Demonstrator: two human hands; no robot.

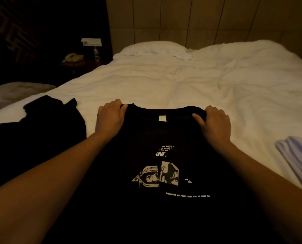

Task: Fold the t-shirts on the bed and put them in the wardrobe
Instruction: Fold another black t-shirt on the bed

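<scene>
Nearest, spread flat over the bed's near edge: black t-shirt point(164, 138), front up, pale print of two panels and small lines of lettering low on the chest, white tag inside the collar. Two bare forearms reaching in from the bottom corners across the cloth. At the shoulders, on either side of the collar: left hand point(109, 117) curled over the left shoulder seam, fingers tucked round the far edge, thumb by the neckline; right hand point(214, 123) gripping the right shoulder the same way, thumb lying on top of the fabric, fingers wrapped over the edge. Both clamped on the shirt, neither spread. To the left, just beside the left wrist: a second dark garment point(55, 111) heaped in a loose pile on the sheet, shape hard to read in the dim light. At the right edge: folded white cloth point(296, 155), bluish in the shadows, lying on the bed point(182, 80) well apart from the shirt. Beyond the hands: rumpled white sheet running back to a pillow point(153, 50) at upper centre and bunched bedding at upper right. Behind those, a padded panelled headboard point(208, 20). Far left, in deep shadow: a nightstand point(81, 65) with a telephone point(72, 58), a bottle point(96, 53) and a white card point(91, 42) above it.
</scene>
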